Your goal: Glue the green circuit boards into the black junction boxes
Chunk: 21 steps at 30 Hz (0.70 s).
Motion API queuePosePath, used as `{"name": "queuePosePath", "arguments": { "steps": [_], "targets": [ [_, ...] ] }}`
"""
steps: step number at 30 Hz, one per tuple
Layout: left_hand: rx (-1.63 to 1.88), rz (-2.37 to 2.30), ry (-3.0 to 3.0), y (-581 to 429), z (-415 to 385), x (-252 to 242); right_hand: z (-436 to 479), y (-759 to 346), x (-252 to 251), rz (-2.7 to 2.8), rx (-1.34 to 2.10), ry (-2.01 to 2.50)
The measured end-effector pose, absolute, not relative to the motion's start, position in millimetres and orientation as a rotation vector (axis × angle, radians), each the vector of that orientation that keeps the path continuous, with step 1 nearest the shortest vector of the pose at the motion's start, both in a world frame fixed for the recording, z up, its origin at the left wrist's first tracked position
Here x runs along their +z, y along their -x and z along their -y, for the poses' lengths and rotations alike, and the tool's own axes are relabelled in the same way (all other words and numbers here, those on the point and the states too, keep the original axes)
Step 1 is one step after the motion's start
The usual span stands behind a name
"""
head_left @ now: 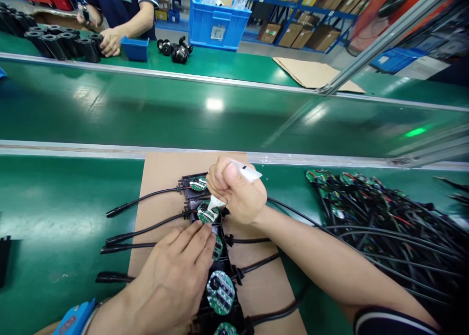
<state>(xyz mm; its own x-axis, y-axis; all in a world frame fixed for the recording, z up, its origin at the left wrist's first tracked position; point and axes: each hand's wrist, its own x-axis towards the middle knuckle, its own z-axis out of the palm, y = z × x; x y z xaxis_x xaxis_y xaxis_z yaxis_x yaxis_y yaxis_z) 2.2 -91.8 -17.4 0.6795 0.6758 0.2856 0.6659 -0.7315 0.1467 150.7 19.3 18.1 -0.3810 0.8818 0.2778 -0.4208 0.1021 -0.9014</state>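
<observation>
My right hand [244,195] is closed in a fist round a white squeeze tube [250,171], its nozzle pointing down. The nozzle tip meets a round green circuit board [203,212], where white paste shows. My left hand [176,269] lies flat with fingers stretched out, fingertips at that board's near edge, partly covering the row of black housings. Several such boards sit in the row, among them a nearer round board [220,292] and a farther board [198,183] with white paste on it. Black cables [146,233] run out on both sides.
Under the housings lies a cardboard sheet [156,168] on the green table. A heap of cabled circuit boards [381,217] is at the right. Across the conveyor [176,105], a co-worker's hand [112,41] is near black cylindrical parts [60,44] and a small blue bin [135,50].
</observation>
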Motion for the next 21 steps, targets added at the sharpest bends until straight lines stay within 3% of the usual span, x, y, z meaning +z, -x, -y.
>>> {"name": "queuePosePath", "arguments": {
  "steps": [13,21],
  "targets": [
    [0.671,-1.084,-2.934,-4.4,127.9,-12.8,10.4,-169.7,45.4,1.19,1.654,0.447],
    [0.622,-1.064,-2.958,2.9,138.7,-18.0,37.3,-141.9,23.0,1.227,1.742,0.432]
  ]
}}
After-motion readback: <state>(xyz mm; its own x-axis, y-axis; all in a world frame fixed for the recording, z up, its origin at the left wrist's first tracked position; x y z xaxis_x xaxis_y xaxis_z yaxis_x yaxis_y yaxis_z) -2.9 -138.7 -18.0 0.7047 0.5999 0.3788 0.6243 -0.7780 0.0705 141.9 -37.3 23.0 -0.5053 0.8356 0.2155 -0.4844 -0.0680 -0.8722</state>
